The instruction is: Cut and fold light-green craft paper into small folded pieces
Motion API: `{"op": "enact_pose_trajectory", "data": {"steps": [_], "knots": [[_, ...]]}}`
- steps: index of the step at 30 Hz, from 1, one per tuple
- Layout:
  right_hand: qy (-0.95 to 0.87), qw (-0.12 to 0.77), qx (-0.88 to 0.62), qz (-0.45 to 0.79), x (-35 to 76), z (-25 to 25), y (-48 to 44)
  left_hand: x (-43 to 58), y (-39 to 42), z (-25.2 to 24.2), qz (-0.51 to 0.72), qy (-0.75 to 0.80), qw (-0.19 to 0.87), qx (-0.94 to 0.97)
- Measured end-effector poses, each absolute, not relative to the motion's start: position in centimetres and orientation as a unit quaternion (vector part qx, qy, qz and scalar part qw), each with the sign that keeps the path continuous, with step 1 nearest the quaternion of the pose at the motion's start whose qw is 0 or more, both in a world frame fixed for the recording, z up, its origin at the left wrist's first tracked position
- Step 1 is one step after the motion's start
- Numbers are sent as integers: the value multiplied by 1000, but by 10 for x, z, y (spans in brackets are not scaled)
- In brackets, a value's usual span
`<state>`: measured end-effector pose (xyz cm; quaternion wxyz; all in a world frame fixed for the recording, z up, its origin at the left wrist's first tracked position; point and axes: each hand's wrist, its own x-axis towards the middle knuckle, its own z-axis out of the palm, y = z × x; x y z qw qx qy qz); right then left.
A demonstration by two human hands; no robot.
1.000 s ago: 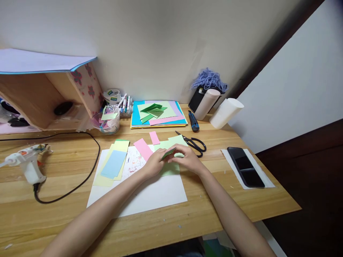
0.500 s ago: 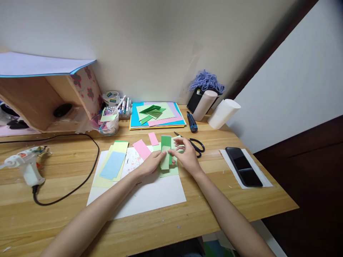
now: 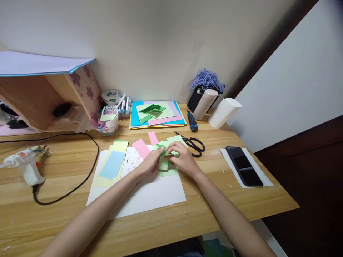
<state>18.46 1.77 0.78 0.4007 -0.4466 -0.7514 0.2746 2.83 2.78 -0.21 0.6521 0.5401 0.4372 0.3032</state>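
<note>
Both hands meet over the white sheet (image 3: 150, 200), holding green paper (image 3: 163, 164) between them. My left hand (image 3: 150, 161) pinches it from the left, thumb on top. From the right, my right hand (image 3: 182, 157) has its fingers curled on the paper, where an edge is bent up. A light green piece hangs at the front, with darker green behind; my fingers hide part of both. More light green paper (image 3: 171, 172) lies beneath the hands. Just left of them rests a pink paper strip (image 3: 141, 148), with a smaller pink piece (image 3: 153, 138) beyond.
Black scissors (image 3: 194, 145) and a blue utility knife (image 3: 192, 121) lie behind my right hand. Blue paper (image 3: 112, 165) rests on yellow sheets at left. A corded glue gun (image 3: 28, 164) lies far left, a phone (image 3: 243, 166) at right. A coloured paper stack (image 3: 135, 119) is at the back.
The green paper, upright and flat before, is now bent over at its top. My right hand has moved slightly down and left, its fingers closing over the paper.
</note>
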Motion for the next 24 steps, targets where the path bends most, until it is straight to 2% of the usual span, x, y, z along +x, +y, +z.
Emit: {"op": "enact_pose_trajectory", "data": {"steps": [6, 9, 11, 15, 17, 19, 21, 24], "knots": [[-673, 424, -472, 380, 201, 11, 28, 12, 32, 4, 354, 494, 564, 559], [-664, 318, -507, 448, 215, 8, 41, -18, 31, 10, 406, 505, 559, 518], [-701, 250, -535, 400, 217, 5, 49, -39, 28, 12, 446, 510, 553, 485], [-767, 272, -548, 195, 196, 1, 73, -67, 23, 11, 474, 531, 540, 449], [-807, 261, -494, 190, 177, 3, 91, -70, 22, 9, 482, 528, 549, 434], [-838, 210, -454, 219, 158, 6, 112, -70, 21, 7, 481, 517, 569, 422], [-836, 151, -464, 250, 144, 8, 130, -69, 19, 5, 475, 503, 585, 424], [-832, 106, -478, 261, 134, 10, 149, -69, 16, 1, 464, 492, 592, 438]]}}
